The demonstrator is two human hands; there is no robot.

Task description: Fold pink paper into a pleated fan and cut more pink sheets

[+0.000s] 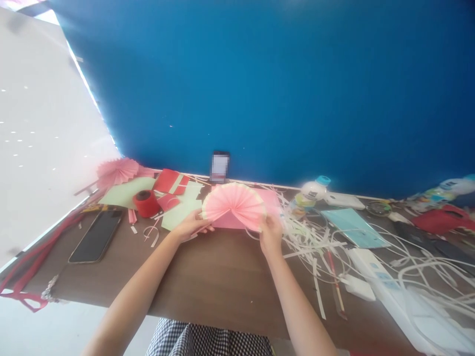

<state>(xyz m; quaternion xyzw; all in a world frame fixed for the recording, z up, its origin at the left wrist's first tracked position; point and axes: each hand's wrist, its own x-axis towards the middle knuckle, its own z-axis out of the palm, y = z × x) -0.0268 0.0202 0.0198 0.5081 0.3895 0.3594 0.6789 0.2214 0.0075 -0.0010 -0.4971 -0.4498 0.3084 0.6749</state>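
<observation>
Both hands hold a pink pleated fan [234,204] spread open above the desk [208,277], near its far edge. Left hand [191,225] fingers pinch the fan's left edge; right hand [270,235] fingers grip its right edge. A red tape roll [146,203] and phone [96,236] lie to the left.

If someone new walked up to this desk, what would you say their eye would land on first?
Most likely the pink paper fan, spread open at the middle of the brown table and held at its two lower edges by the left hand and the right hand. Behind it a deep blue wall fills the upper picture, and a tangle of white paper strips lies to the right.
</observation>
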